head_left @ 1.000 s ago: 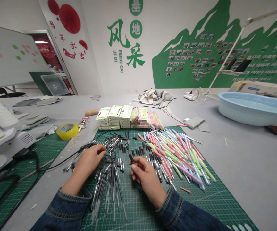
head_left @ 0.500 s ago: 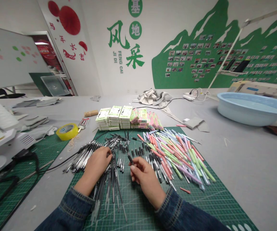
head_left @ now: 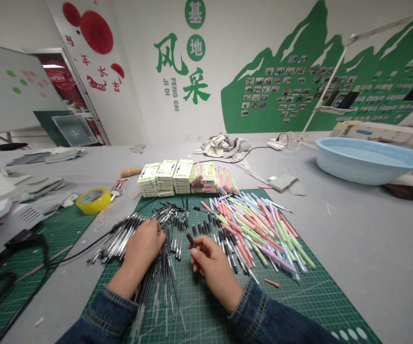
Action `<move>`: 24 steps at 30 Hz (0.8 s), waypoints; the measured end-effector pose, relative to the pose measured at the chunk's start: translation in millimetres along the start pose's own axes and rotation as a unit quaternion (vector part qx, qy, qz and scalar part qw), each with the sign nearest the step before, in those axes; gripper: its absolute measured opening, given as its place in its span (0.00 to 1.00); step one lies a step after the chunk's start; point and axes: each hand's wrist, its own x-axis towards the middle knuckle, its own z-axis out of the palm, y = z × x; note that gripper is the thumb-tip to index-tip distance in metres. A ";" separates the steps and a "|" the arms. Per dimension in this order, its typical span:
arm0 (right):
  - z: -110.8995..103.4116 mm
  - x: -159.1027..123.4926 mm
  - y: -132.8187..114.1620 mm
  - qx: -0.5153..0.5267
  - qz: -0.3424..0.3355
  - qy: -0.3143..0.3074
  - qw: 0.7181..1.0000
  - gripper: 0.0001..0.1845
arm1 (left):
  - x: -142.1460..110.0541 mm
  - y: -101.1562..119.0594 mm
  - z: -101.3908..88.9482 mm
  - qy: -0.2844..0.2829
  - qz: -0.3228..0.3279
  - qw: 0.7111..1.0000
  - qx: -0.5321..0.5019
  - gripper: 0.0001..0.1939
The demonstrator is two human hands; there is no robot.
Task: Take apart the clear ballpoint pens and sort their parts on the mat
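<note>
In the head view, a green cutting mat [head_left: 299,310] lies on the grey worktop [head_left: 364,248], and the person's 2 hands are over it. The right hand [head_left: 215,267], near the middle of the mat, pinches a black pen part [head_left: 191,239] between thumb and fingers. The part sticks out from the fingertips on the left-hand side, tilted, its upper end toward the mat's far edge.

The left hand [head_left: 145,243] is over the left half of the mat, well apart from the black part, with its fingers curled down among the pieces; the pictures do not show whether it grips anything. Thin dark refills [head_left: 163,286] run from beside this hand toward the mat's near edge. Clear pen barrels [head_left: 118,241] are heaped on its other side, reaching over the mat's left edge.

Short black caps [head_left: 202,228] lie just beyond the right hand, toward the far edge. To its right, a large heap of coloured pens [head_left: 264,229] spreads along the mat's right edge, with a small red piece [head_left: 271,283] apart from it, nearer the near edge.

3 stacks of white-and-green boxes [head_left: 165,177] and some pink boxes [head_left: 226,180] line the mat's far edge. A yellow tape roll [head_left: 81,204] sits left of the mat's far left corner; a blue basin [head_left: 357,167] is toward the worktop's far right.
</note>
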 end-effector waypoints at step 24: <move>-0.3 -0.4 -1.6 -0.070 -0.023 0.009 0.997 0.04 | -25.2 37.3 -13.8 -0.133 -0.097 0.699 -0.696 0.11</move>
